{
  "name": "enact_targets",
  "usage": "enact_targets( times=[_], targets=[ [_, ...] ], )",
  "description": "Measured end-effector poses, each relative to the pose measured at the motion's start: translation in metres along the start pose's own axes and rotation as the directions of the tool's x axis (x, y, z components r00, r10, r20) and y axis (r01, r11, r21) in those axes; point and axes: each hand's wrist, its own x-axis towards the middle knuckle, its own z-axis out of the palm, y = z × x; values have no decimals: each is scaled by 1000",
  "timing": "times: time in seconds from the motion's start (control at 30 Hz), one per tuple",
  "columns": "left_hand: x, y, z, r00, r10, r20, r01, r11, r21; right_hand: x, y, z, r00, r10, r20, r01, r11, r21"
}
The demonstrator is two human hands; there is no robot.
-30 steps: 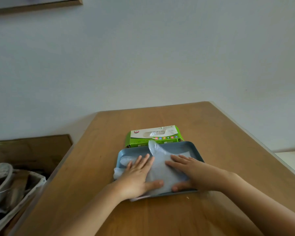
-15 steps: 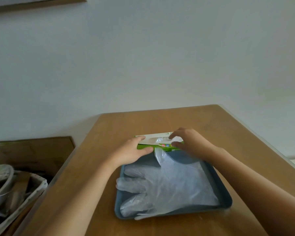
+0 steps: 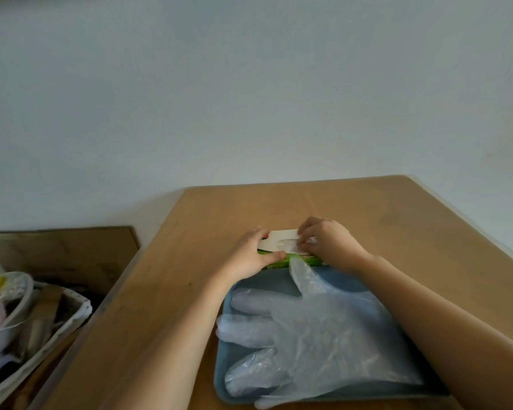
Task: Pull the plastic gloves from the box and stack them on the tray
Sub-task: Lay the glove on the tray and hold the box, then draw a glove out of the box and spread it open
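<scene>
Head view, looking down on a brown wooden table (image 3: 367, 220) set against a pale wall. Far left, off the table and lower: a woven basket (image 3: 71, 318) of mixed clutter and a brown cardboard sheet (image 3: 71, 250) behind it.

Left hand (image 3: 249, 255): palm down at the left end of the green and white glove box (image 3: 279, 247), thumb lying along the box's near edge, fingers over its top left corner. Hand is loosely curled and steadies the box; it pinches nothing.

Box sits on the table just beyond the far rim of the blue tray (image 3: 222, 365), touching or nearly touching it.

Right hand (image 3: 329, 244): fingers bunched together at the slot in the box top, closed on a bit of clear plastic, the next glove (image 3: 310, 240), only slightly out of the slot.

On the tray: clear plastic gloves (image 3: 308, 344) lie flat in a stack, fingers pointing left, some fingertips overhanging the tray's left rim. One thumb stands up at the far edge, reaching toward the box. Count of gloves in the stack cannot be told.
</scene>
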Motion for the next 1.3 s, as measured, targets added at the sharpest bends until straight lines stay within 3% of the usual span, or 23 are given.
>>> enact_targets(
  times=[0.2,0.5,0.57,0.67,0.9,0.97,1.07,1.2,1.3],
  targets=[
    [3,-4,-1,1000,22,19,-22,1000,18,2,2,8,998,-3,-68,2,1000,-11],
    [6,-9,1,999,30,17,-31,998,56,3,5,3,945,204,-256,-111,936,335],
    [7,-9,1,999,29,14,-30,998,59,4,10,1,896,327,-301,-151,861,485],
    [7,-11,1,999,39,13,-40,996,82,2,16,-9,822,483,-302,-109,654,748],
    [4,-4,-5,997,26,75,-37,990,138,-16,-13,-57,828,449,-336,186,345,920],
    [-3,5,-13,995,36,95,-42,997,61,-23,-24,-72,834,460,-304,190,277,942],
    [-15,23,-29,993,115,39,-102,965,-240,-37,-41,-90,873,436,-218,126,231,965],
    [-36,57,-42,941,310,137,-142,727,-672,-56,-59,-97,919,380,-103,32,188,982],
    [-54,83,-35,939,315,134,-78,578,-812,-69,-65,-94,920,385,-72,5,172,985]
  ],
)
